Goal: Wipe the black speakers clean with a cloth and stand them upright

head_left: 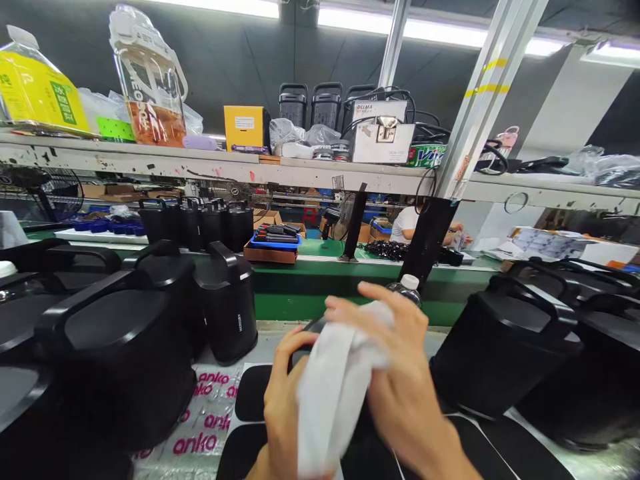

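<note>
In the middle foreground, a crumpled white cloth [333, 383] is between my two hands. My right hand [407, 377], blurred by motion, is closed on the cloth, some fingers stretched over its top. Beside the cloth's left edge is my left hand [284, 400], its fingers curled. A dark, rounded thing [300, 358] shows behind those fingers, mostly hidden by the cloth and hands, so its kind is unclear. Under the hands lie flat black rounded pads [253, 393] on white sheets. Black speakers with top handles stand to the left [227, 310] and right [505, 340].
Plastic film with pink lettering [195, 443] covers the bench at left. A capped bottle [407, 288] stands just behind my hands. Overhead runs a shelf [300, 170] with a jug [150, 87] and boxes, held by a metal post [480, 93]. Another person [405, 223] sits beyond.
</note>
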Demonstrator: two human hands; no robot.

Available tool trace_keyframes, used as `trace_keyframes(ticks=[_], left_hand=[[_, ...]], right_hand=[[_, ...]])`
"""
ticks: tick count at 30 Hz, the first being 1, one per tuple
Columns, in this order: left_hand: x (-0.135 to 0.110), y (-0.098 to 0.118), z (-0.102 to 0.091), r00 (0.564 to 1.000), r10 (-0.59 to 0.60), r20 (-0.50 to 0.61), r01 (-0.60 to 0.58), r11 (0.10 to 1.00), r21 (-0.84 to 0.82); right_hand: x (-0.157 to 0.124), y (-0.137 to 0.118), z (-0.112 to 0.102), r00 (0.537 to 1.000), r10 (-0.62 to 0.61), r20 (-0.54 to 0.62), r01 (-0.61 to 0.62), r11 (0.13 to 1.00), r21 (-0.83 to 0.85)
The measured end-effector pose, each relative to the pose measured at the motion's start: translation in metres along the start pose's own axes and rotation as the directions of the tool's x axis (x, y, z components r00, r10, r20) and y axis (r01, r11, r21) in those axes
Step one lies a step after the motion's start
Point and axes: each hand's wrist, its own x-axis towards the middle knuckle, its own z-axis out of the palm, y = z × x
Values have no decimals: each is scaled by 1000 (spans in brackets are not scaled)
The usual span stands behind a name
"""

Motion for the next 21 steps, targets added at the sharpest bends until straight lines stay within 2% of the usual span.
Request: trace_keyframes(ticks=[1, 2, 3, 4, 5, 6, 7, 9, 11, 14, 15, 17, 21], left_hand=[[0, 1, -3, 1000, 24, 6, -23, 1000, -13], [0, 2, -7, 999, 44, 10, -44, 999, -28], [0, 2, -10, 998, 61, 11, -60, 997, -42], [0, 1, -13, 997, 75, 10, -74, 996, -57], [-1, -1, -15, 995, 97, 6, -96, 992, -76], [-1, -3, -15, 992, 130, 3, -129, 987, -98], [-1, -7, -15, 985, 170, 9, -168, 978, -121], [-2, -13, -13, 967, 250, 43, -240, 957, -163], [-4, -18, -11, 955, 288, 76, -270, 944, -189], [-8, -22, -11, 954, 287, 90, -265, 944, -194], [-9, -22, -11, 955, 286, 83, -265, 944, -198], [-11, -24, -13, 956, 283, 76, -262, 941, -212], [-9, -24, -15, 955, 280, 96, -254, 941, -223]], right_hand=[[-1, 8, 0, 980, 198, -16, -197, 978, 71], [-4, 16, 1, 913, 408, -11, -400, 900, 176], [-9, 24, 3, 815, 579, 35, -561, 772, 299], [-15, 29, 6, 713, 692, 115, -666, 617, 419], [-23, 31, 10, 632, 749, 201, -717, 466, 518], [-32, 30, 14, 588, 763, 269, -726, 351, 592], [-41, 27, 18, 573, 764, 296, -708, 280, 648], [-57, 15, 26, 557, 781, 281, -675, 229, 702], [-68, 3, 30, 517, 823, 237, -681, 227, 697], [-73, -7, 34, 420, 891, 171, -721, 212, 660], [-73, -8, 34, 403, 905, 140, -727, 224, 649], [-72, -10, 35, 415, 906, 76, -722, 277, 634], [-70, -12, 28, 532, 844, 60, -672, 378, 636]])
